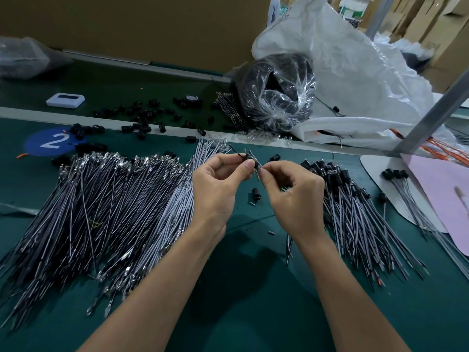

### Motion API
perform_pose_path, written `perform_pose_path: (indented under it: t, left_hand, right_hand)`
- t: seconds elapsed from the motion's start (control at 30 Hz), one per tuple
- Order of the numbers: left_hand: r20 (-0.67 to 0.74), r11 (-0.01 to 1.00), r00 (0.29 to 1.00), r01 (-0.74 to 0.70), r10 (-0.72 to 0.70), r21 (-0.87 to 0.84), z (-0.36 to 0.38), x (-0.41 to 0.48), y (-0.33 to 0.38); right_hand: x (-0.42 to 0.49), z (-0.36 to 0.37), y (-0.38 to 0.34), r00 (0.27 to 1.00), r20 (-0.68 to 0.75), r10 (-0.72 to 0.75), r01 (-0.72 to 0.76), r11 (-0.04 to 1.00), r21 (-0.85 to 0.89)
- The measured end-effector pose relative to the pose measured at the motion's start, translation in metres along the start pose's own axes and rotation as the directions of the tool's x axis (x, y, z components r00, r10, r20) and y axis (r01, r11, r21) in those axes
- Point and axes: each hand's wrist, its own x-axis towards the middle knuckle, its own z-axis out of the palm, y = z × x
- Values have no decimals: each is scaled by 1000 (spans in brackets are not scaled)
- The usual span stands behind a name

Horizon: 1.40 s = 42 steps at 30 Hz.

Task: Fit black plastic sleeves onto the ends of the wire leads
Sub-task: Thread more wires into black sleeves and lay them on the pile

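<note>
Black sleeve (250, 159) in left fingers (247, 165), wire lead (257, 172) in right fingers (265, 174).

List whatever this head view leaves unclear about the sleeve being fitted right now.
- Head view: whether the wire lead has entered the black sleeve; the left hand's thumb and right hand's fingers cover the joint.
- Wrapped bundle: contents blurred by crinkled plastic, head view.
- Orange wires: cut off by the right edge, head view.
</note>
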Motion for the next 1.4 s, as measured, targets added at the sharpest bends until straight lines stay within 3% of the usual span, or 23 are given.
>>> perform_pose_path:
  t: [0.43, 0.6, 0.83, 0.97, 1.17, 1.4]
  left_hand:
    - [23, 999, 1000, 5, -6, 35, 0, 0, -2]
    - [52, 999, 999, -3, 1, 54, 1, -2, -4]
    - [49, 998, 999, -9, 6, 60, 0, -1, -3]
    - [124, 998, 992, -7, -2, 70, 2, -5, -2]
    - [183, 994, 983, -24, 3, 109, 1, -5, -1]
    - [223, 982, 974, -73, 33, 172, 0, -4, -2]
  right_hand:
    - [1, -3, -3, 1000, 8, -11, 11, 1000, -11]
    - [3, -7, -2, 999, 4, 40, -40, 999, 6]
    - [3, -6, -8, 979, 39, 201, -205, 966, 156]
    - [6, -9, -10, 973, 52, 224, -230, 953, 199]
    - [11, -15, -8, 890, 247, 384, -455, 791, 410]
    - [14, -20, -6, 846, 319, 427, -533, 660, 530]
